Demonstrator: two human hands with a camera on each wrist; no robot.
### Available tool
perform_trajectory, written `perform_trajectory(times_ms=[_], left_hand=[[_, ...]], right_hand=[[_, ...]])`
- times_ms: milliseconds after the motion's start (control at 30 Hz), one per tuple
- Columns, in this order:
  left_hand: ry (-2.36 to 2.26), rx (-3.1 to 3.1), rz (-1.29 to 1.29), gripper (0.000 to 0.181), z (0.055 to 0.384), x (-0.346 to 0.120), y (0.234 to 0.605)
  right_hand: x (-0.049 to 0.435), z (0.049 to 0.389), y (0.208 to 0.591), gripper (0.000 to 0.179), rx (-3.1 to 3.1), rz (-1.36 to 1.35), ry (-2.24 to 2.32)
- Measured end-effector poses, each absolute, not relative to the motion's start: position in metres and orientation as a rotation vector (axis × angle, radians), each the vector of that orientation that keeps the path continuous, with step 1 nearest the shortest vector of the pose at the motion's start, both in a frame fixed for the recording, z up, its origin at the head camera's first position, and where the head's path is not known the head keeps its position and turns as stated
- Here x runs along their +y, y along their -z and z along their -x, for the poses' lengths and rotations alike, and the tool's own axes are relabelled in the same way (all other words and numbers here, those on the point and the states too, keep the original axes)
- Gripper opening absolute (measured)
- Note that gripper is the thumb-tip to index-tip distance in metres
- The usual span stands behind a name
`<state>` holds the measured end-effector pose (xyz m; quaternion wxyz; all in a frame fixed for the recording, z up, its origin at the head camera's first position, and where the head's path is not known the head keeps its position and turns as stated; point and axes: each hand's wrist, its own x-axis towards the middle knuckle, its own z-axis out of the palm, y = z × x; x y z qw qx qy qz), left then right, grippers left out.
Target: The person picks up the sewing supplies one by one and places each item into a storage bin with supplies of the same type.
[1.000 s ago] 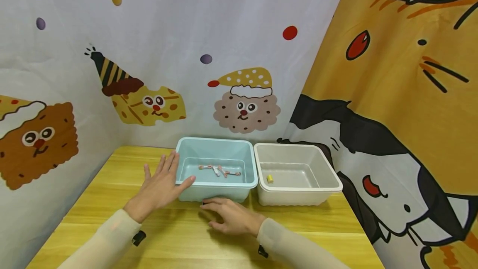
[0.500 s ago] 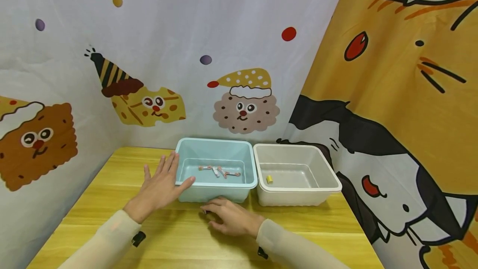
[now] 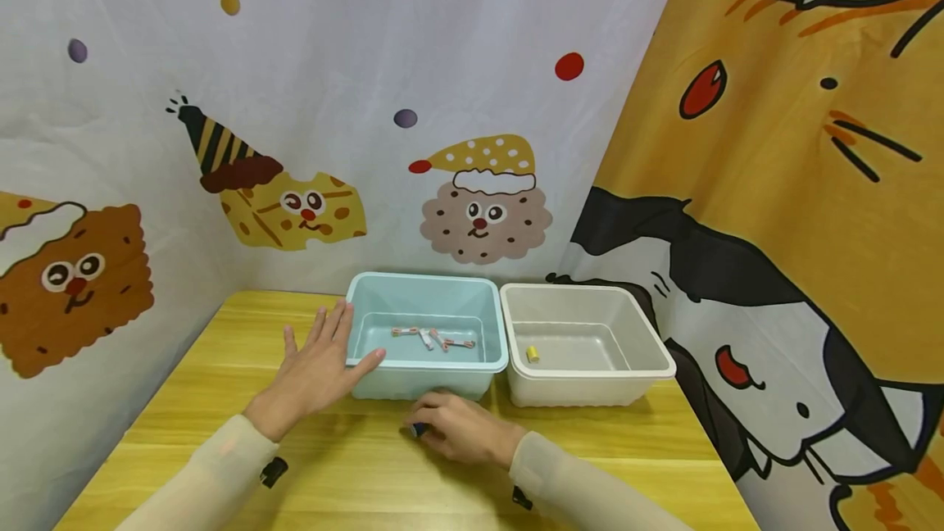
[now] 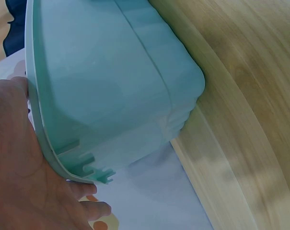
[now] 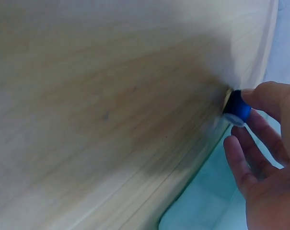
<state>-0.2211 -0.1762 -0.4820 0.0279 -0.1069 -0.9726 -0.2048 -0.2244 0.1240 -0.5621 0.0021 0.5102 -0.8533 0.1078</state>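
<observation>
My right hand pinches a small blue spool of thread between thumb and fingers, low over the table in front of the light blue bin. In the right wrist view, the spool's pale end shows and the other fingers are spread behind it. My left hand lies against the left side of that bin, fingers straight along the rim and thumb over the front corner. Inside the bin lie several small pink-and-white skeins. A yellow spool is in the white bin on the right.
Both bins stand side by side near the back of the wooden table. Behind it hangs a white curtain with cartoon prints, and an orange cat-print cloth borders the right side.
The right hand's fingers have drawn in around the blue spool, which has shifted a little toward the person and to the right. The left hand and both bins stay put.
</observation>
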Motion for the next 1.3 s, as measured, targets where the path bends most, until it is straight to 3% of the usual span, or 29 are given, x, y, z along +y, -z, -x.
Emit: perform_trajectory(times_ms=[333,733,1300], left_hand=[[0.626,-3.003,0.325,0.118,0.221,-0.175,0.482],[0.62,-3.008,0.316,0.118,0.222,-0.175,0.483],[0.593,-3.016,0.31,0.119,0.224,-0.175,0.482]], right_hand=[[0.131,0.228,0.56,0.044,-2.719,-1.647,-0.359],[0.137,0.228,0.561,0.034,-2.748,-1.669,-0.531],[0.153,0.226,0.525,0.032,-2.752,-1.637,-0.628]])
